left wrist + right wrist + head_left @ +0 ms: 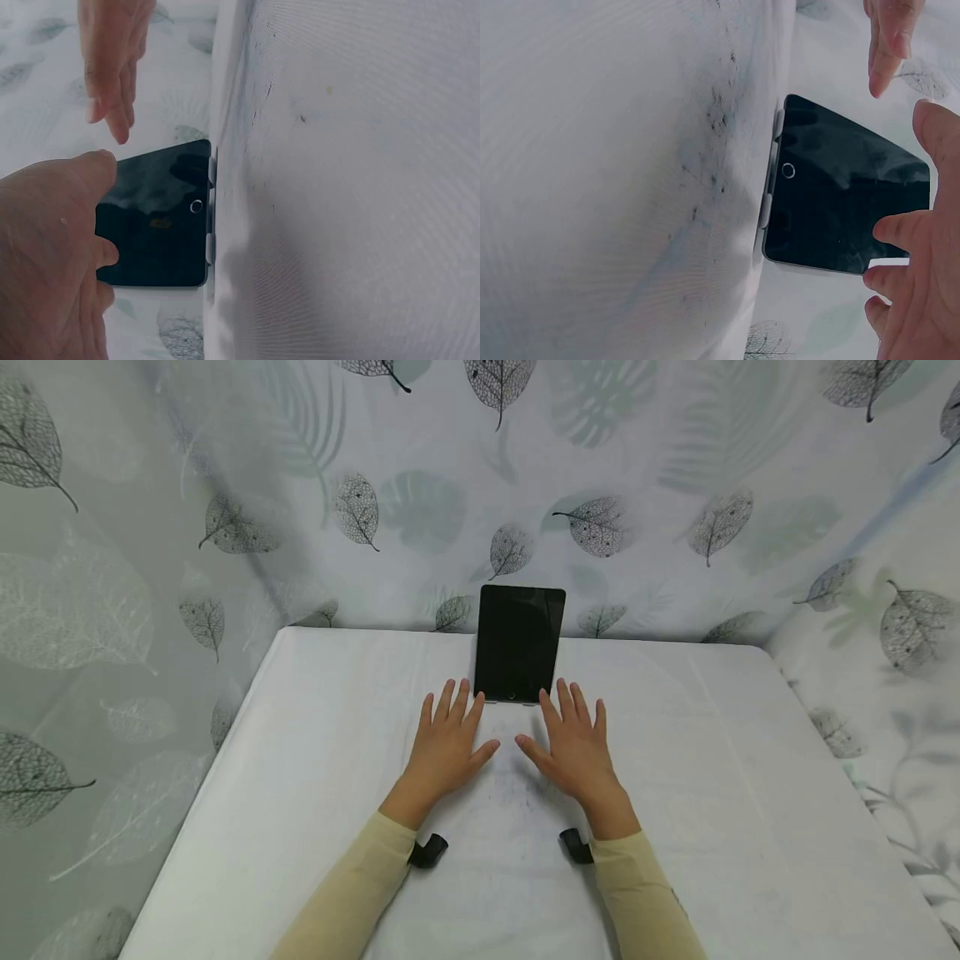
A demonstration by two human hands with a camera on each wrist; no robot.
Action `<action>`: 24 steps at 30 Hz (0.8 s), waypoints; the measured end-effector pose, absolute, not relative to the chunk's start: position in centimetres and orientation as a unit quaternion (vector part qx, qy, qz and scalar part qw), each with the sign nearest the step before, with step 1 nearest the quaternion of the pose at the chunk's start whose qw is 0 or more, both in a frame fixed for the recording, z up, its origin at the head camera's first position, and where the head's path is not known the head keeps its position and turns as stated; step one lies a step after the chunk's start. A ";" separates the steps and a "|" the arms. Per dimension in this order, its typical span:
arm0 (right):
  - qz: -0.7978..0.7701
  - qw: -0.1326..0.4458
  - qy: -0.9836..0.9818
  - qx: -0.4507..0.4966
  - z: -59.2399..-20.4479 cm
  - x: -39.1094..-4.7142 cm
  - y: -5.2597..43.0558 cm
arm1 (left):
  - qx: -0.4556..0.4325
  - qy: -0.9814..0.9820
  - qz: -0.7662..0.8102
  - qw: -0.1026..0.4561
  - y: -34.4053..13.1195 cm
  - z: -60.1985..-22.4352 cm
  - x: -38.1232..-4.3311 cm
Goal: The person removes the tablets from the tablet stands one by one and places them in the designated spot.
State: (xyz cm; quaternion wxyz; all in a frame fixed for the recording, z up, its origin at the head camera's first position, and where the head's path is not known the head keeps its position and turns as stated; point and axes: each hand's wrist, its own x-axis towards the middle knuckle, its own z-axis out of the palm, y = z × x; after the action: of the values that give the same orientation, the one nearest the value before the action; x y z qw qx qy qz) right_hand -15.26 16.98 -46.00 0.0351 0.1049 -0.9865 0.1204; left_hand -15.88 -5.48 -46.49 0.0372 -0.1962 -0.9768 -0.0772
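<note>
A black tablet point(519, 643) with a dark screen and a round home button leans upright on a small stand at the far side of the table. In the head view my left hand point(444, 752), fingers spread, is in front of the tablet's lower left corner. Mirroring it, my right hand point(577, 750) spreads its fingers near the lower right corner. Neither hand holds anything. Both wrist views show the tablet point(157, 217) beyond the fingers, with the stand's two light clips point(766, 210) at its bottom edge.
A white cloth covers the table point(315, 718), with small dark marks between the hands. Leaf-printed curtains point(442, 468) hang behind and at both sides. Black wrist devices point(429, 851) show at both sleeve cuffs.
</note>
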 end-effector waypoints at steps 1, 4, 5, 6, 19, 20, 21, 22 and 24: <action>0.119 0.035 -0.987 0.104 -46.0 -15.3 17.0 | -0.198 -0.976 -0.079 0.039 -5.4 -46.5 -15.9; 0.122 0.035 -0.986 0.104 -46.0 -15.3 17.1 | -0.198 -0.977 -0.079 0.033 -5.4 -46.5 -16.0; 0.122 0.036 -0.986 0.104 -46.0 -15.3 17.1 | -0.198 -0.977 -0.079 0.031 -5.4 -46.5 -16.0; 0.123 0.037 -0.986 0.105 -45.9 -15.3 17.1 | -0.198 -0.976 -0.083 0.032 -5.4 -46.5 -16.1; 0.159 0.068 -0.978 0.113 -45.5 -15.4 17.2 | -0.203 -0.961 -0.182 0.039 -5.6 -45.8 -16.5; 0.165 0.072 -0.977 0.113 -45.5 -15.5 17.2 | -0.205 -0.959 -0.191 0.040 -5.7 -45.7 -16.6; 0.173 0.076 -0.975 0.114 -45.4 -15.5 17.3 | -0.207 -0.957 -0.198 0.043 -5.8 -45.7 -16.8; 0.181 0.083 -0.973 0.114 -45.3 -15.6 17.3 | -0.208 -0.955 -0.206 0.048 -6.0 -45.6 -16.9; 0.198 0.100 -0.968 0.117 -45.1 -15.8 17.3 | -0.211 -0.950 -0.223 0.062 -6.2 -45.3 -17.1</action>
State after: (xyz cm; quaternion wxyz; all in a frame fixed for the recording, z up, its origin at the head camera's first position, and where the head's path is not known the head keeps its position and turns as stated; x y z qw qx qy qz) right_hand -15.81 17.33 -45.06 0.1000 0.1166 -0.9681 0.1982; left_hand -17.12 -6.16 -45.34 0.0624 -0.2107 -0.9498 -0.2226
